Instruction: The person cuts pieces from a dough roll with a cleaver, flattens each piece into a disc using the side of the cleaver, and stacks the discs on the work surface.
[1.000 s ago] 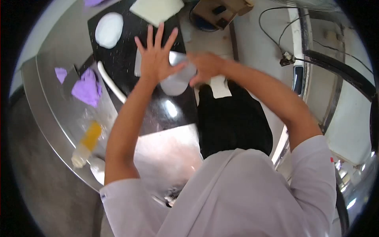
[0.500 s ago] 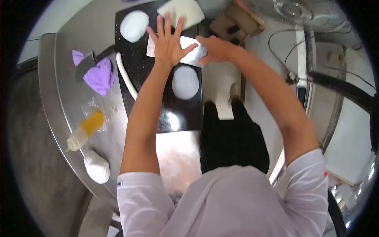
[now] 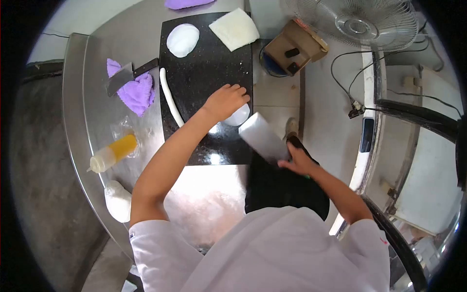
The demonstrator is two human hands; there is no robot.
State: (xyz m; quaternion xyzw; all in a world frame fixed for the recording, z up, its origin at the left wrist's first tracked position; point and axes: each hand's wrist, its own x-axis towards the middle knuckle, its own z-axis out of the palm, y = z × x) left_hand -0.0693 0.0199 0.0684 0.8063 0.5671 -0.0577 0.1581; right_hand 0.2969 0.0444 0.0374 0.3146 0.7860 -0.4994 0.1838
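Observation:
My left hand (image 3: 226,102) is over the black board, its fingers curled together on the upper edge of a thin, round white dough wrapper (image 3: 238,116). Part of the wrapper is hidden under the hand. My right hand (image 3: 300,161) is closed on a cleaver (image 3: 265,138) with a broad, shiny rectangular blade. The cleaver's handle is hidden in the grip, and the blade points up and left, off the board's right edge. Another white dough round (image 3: 183,40) lies at the board's far left. A long white dough rope (image 3: 170,97) rests along the left edge.
A folded cream cloth (image 3: 235,29) sits on the black board (image 3: 209,73) at the far right. Left of it are a purple cloth (image 3: 136,95) with a second cleaver (image 3: 121,79), a bottle of yellow liquid (image 3: 116,152) and a white bundle (image 3: 118,202). A cardboard box (image 3: 296,46) and fan (image 3: 357,24) stand right.
My left hand has gone from lying spread on the blade to curling over the near dough wrapper. My right hand has drawn the cleaver off the board, nearer my body. The view has shifted.

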